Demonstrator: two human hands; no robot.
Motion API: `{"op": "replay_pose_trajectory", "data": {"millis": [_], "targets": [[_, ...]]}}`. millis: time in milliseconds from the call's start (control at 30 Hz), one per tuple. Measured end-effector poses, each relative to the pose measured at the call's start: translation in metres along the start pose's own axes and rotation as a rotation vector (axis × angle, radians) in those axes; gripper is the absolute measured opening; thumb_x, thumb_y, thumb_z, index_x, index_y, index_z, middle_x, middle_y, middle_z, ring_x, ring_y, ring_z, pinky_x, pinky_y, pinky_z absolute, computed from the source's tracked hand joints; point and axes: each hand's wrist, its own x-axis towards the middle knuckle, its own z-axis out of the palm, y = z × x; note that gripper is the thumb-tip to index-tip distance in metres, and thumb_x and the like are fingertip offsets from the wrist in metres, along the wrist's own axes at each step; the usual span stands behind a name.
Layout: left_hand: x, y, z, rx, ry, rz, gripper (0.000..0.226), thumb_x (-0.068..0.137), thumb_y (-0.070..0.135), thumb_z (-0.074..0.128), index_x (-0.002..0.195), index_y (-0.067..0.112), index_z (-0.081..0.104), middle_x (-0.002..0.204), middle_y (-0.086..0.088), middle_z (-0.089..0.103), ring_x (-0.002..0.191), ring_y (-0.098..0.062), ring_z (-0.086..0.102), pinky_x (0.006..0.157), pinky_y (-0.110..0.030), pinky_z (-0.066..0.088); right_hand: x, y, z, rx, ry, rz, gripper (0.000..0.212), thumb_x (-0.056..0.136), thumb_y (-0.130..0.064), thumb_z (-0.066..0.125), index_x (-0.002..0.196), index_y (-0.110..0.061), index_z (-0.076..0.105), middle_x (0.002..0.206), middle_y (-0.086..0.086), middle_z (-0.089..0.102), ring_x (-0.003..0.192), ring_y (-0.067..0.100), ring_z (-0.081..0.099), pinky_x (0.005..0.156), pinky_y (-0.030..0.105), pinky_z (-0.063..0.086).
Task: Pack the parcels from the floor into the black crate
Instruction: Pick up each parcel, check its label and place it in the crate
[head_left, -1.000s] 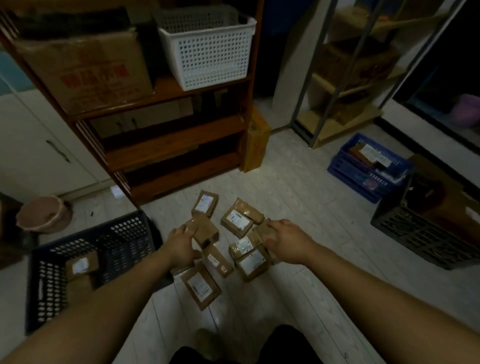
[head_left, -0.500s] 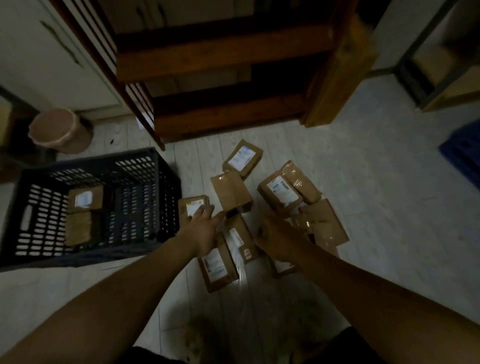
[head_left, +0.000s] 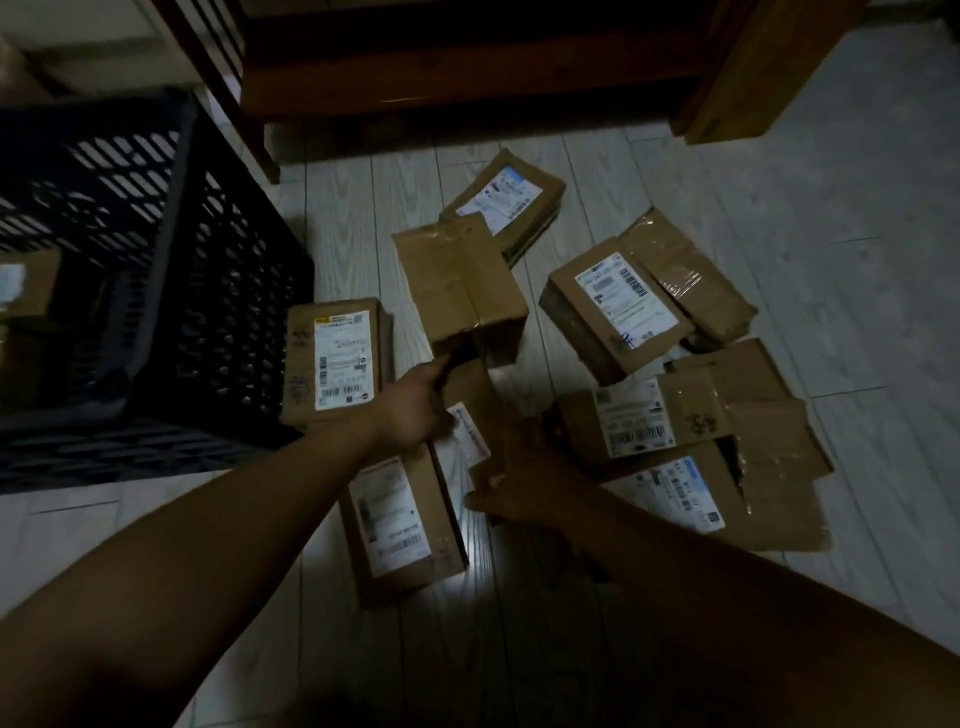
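Left hand (head_left: 415, 410) touches near edge of plain parcel (head_left: 457, 286), right hand (head_left: 524, 478) covers central labelled parcel (head_left: 470, 434); both grips indiscernible; black crate (head_left: 208, 312) left.

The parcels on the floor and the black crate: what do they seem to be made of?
Parcels: brown cardboard, it seems, matte, with creased flaps, glossy clear tape and white paper labels. Black crate: probably moulded plastic, dull finish; its walls are a regular grid of holes.
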Motion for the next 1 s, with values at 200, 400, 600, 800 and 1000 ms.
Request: {"op": "replay_pose_trajectory", "data": {"millis": [200, 400, 600, 800, 1000], "targets": [[0.008, -0.002, 0.01, -0.292, 0.017, -0.114, 0.063, 0.085, 0.002, 0.062, 0.141, 0.012, 0.036, 0.132, -0.014, 0.052, 0.111, -0.026, 0.055, 0.095, -0.041, 0.05, 0.002, -0.001, 0.011, 0.001, -0.037, 0.0, 0.082, 0.085, -0.031, 0.068, 0.148, -0.016, 0.017, 0.147, 0.009, 0.034, 0.129, 0.027, 0.041, 0.106, 0.038, 0.037], [0.002, -0.007, 0.001, -0.517, 0.128, -0.189, 0.048, 0.086, 0.015, 0.064, 0.13, 0.018, 0.045, 0.118, -0.01, 0.059, 0.102, -0.028, 0.061, 0.088, -0.042, 0.053, 0.003, -0.007, -0.003, 0.092, 0.072, 0.034, 0.113, 0.08, -0.038, 0.071, 0.15, -0.024, -0.016, 0.154, 0.009, 0.022, 0.131, 0.028, 0.041, 0.109, 0.045, 0.035], [-0.047, 0.013, -0.037, -0.727, 0.227, -0.254, 0.044, 0.083, 0.012, 0.066, 0.119, 0.022, 0.043, 0.122, -0.013, 0.055, 0.104, -0.031, 0.059, 0.088, -0.051, 0.052, -0.04, -0.033, -0.057, 0.069, 0.088, -0.053, 0.11, 0.077, -0.034, 0.073, 0.151, -0.031, -0.009, 0.15, 0.005, 0.03, 0.125, 0.025, 0.045, 0.103, 0.04, 0.036], [-0.161, 0.098, -0.125, -0.73, 0.245, -0.245, 0.058, 0.089, 0.019, 0.061, 0.141, 0.024, 0.037, 0.13, -0.006, 0.054, 0.113, -0.027, 0.057, 0.096, -0.044, 0.047, -0.159, -0.104, -0.166, 0.076, 0.048, -0.13, 0.103, 0.077, -0.032, 0.075, 0.151, -0.028, 0.005, 0.152, 0.004, 0.029, 0.134, 0.028, 0.037, 0.108, 0.045, 0.035], [-0.296, 0.196, -0.247, -0.666, 0.324, -0.168, 0.056, 0.087, 0.024, 0.064, 0.137, 0.026, 0.038, 0.122, -0.002, 0.054, 0.106, -0.022, 0.057, 0.09, -0.039, 0.05, -0.297, -0.202, -0.292, -0.066, 0.06, -0.229, 0.102, 0.08, -0.034, 0.072, 0.152, -0.03, 0.0, 0.153, 0.003, 0.028, 0.134, 0.025, 0.036, 0.105, 0.035, 0.035]]}}
